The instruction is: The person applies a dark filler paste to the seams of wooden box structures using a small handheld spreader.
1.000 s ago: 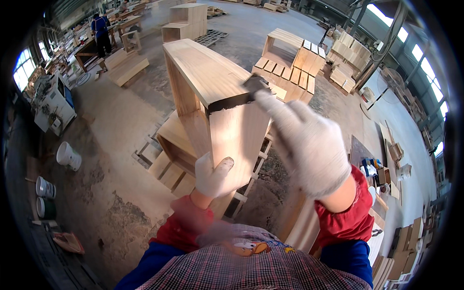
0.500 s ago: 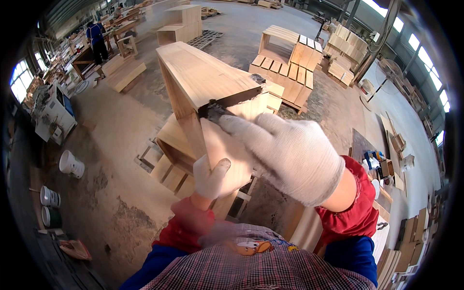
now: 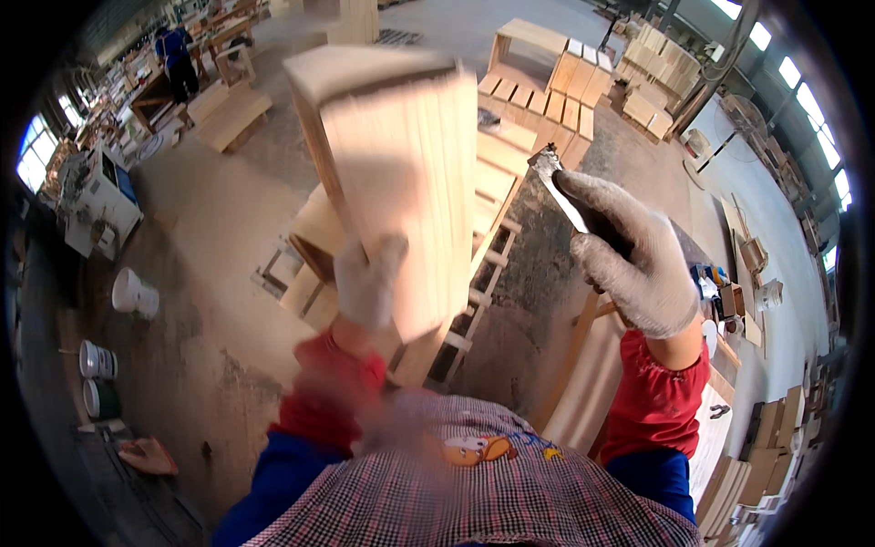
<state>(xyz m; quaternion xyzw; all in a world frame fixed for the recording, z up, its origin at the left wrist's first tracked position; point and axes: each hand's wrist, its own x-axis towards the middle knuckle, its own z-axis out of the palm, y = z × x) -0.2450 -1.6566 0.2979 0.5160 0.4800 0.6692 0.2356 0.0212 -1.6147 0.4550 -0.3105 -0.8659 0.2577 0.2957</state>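
Blurred by motion: the left hand [image 3: 366, 281] and red cuff, so exact finger placement hard to read. Gloved, pressed against the lower front face of a pale wooden box [image 3: 392, 173], fingers [image 3: 387, 255] close together and pointing up, apparently gripping its lower edge. Box raised and tilted, its top end smeared, its underside hidden. Right hand [image 3: 629, 251], gloved, sharper, just to the right of the box and apart from it, fingers [image 3: 592, 264] curled tight round the handle of a scraper [image 3: 558, 187]; handle buried in the glove, only the flat metal blade showing, pointing up-left. Below the box, a slatted wooden pallet [image 3: 474, 301] on the concrete floor [image 3: 210, 237]. White buckets [image 3: 132, 294] at the left.
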